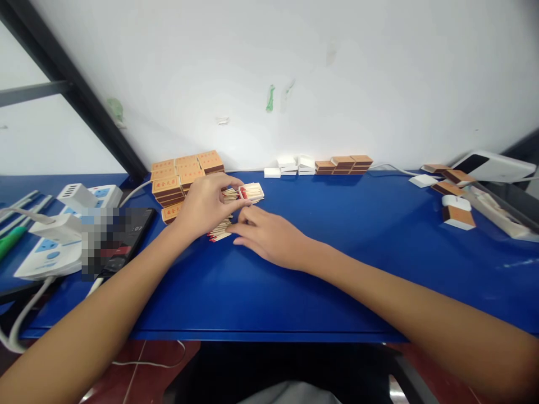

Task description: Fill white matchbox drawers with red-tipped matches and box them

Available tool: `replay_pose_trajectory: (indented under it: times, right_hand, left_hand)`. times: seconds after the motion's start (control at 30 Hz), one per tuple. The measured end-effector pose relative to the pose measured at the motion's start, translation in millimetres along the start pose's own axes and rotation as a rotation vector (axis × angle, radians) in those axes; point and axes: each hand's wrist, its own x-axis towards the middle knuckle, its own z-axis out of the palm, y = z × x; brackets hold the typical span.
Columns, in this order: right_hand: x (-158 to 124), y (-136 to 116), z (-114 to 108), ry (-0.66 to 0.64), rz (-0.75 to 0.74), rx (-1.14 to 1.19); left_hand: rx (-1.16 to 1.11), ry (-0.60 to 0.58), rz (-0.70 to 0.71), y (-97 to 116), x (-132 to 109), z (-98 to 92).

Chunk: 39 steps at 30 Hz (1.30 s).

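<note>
My left hand (206, 205) pinches a small white matchbox tray (252, 199) between thumb and fingers. Red-tipped matches lie inside the tray. Beneath and beside that hand, a pile of loose matches (220, 231) with red heads rests on the blue table. My right hand (273, 238) reaches in from the right, its index finger touching the edge of the pile. Thumb and index are a little apart, the other fingers are curled, and nothing shows between them. Left of the matches stands a stack of brown matchboxes (174, 179), partly covered by my left hand.
White trays (287, 164) and brown matchbox sleeves (343, 164) line the wall. More sleeves (458, 216) lie at right beside a white device (497, 165). At left are a power strip (54, 252), a phone (130, 241) and cables. The blue table's (269, 314) front edge runs near me.
</note>
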Motion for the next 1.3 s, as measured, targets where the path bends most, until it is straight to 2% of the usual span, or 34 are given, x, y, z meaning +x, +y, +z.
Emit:
replay_pose_trajectory:
  times: [0.13, 0.4, 0.57, 1.03, 1.17, 1.3]
  right_hand:
    - [1.6, -2.6, 9.4, -0.055, 0.001, 0.006]
    - [-0.3, -2.4, 6.1, -0.008, 0.006, 0.071]
    - [0.3, -4.6, 8.7, -0.026, -0.006, 0.073]
    - [2.3, -2.9, 8.1, -0.040, 0.107, 0.251]
    - [1.1, -3.1, 5.1, -0.073, 0.105, 0.166]
    - [-4.8, 8.4, -2.4, 0.003, 0.101, 0.070]
  left_hand:
    - [0.014, 0.010, -0.010, -0.2, 0.4, 0.3]
    - [0.029, -0.001, 0.000, -0.3, 0.0, 0.1]
    - [0.017, -0.004, 0.000, -0.1, -0.5, 1.0]
    - [0.024, -0.020, 0.036, -3.2, 0.0, 2.3]
    - [0.030, -0.038, 0.061, -7.4, 0.5, 2.6]
    - [0.054, -0.066, 0.113, -12.7, 0.6, 2.5]
